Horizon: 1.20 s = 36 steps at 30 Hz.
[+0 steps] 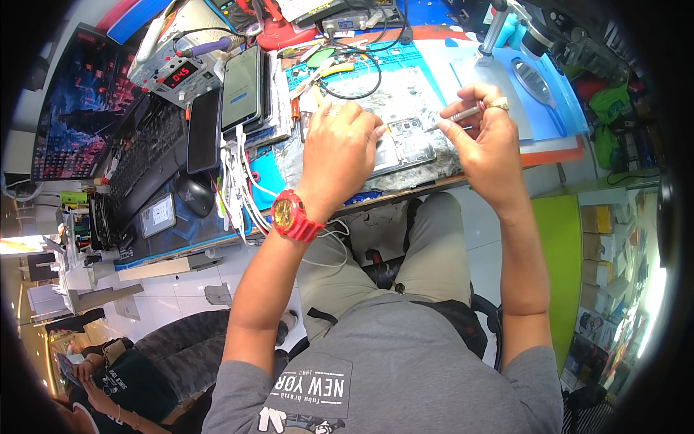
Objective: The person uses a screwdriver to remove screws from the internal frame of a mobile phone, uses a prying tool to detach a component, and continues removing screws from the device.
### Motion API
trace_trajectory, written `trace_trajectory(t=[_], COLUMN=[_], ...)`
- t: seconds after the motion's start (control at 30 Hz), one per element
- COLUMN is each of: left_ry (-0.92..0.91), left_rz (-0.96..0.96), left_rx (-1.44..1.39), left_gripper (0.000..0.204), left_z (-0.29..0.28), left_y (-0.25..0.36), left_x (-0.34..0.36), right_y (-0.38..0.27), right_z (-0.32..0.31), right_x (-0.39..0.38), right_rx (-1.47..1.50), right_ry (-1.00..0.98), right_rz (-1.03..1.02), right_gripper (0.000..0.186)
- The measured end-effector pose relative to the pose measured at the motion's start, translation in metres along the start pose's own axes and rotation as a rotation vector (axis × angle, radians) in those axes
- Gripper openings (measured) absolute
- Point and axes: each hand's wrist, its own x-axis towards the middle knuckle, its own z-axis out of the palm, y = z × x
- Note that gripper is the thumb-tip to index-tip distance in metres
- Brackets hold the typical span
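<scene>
A phone housing point(412, 139) with its camera cutouts showing lies on a worn grey mat point(438, 165) near the bench edge. My left hand point(341, 137), with a red watch above it, rests at the housing's left side. Its fingers are curled in, and whatever they pinch is hidden. To the right of the housing, raised a little, my right hand point(486, 145) is closed around a slim silver pen-shaped tool point(465, 113). The tool points left, apart from the housing.
Two dark phones point(242, 87) lie left of the mat beside white cables point(235, 173). Farther left are a power supply point(177, 72), a keyboard point(148, 141) and a mouse point(194, 192). A microscope stand point(493, 36) rises at the back right. Another person point(144, 369) sits lower left.
</scene>
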Motion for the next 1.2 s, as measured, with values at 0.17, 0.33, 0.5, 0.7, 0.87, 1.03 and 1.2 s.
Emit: trace_trajectory(t=[0.17, 0.33, 0.5, 0.7, 0.87, 1.03, 1.2], left_ry=[-0.017, -0.041, -0.052, -0.171, -0.258, -0.278, -0.247], left_rz=[0.037, 0.048, 0.056, 0.127, 0.256, 0.327, 0.17], left_rx=[-0.114, -0.111, -0.096, 0.068, 0.366, 0.461, 0.338], left_gripper=[0.007, 0.01, 0.011, 0.009, 0.013, 0.014, 0.013], left_z=[0.003, 0.003, 0.006, 0.005, 0.008, 0.012, 0.01], left_y=[0.014, 0.023, 0.021, 0.023, 0.034, 0.03, -0.015], left_x=[-0.007, -0.008, -0.008, -0.001, 0.008, 0.013, 0.02], right_y=[0.008, 0.01, -0.003, -0.005, -0.002, -0.002, -0.002], right_z=[0.01, 0.013, 0.013, 0.013, 0.01, 0.01, 0.009], right_x=[-0.001, 0.003, 0.008, 0.01, 0.012, 0.011, 0.011], right_rx=[-0.024, -0.049, -0.132, -0.238, -0.328, -0.303, -0.341], right_ry=[-0.018, 0.008, -0.049, -0.098, -0.147, -0.146, -0.118], right_rz=[-0.048, -0.094, -0.096, -0.232, -0.296, -0.249, -0.275], right_gripper=[0.04, 0.032, 0.028, 0.028, 0.031, 0.03, 0.029])
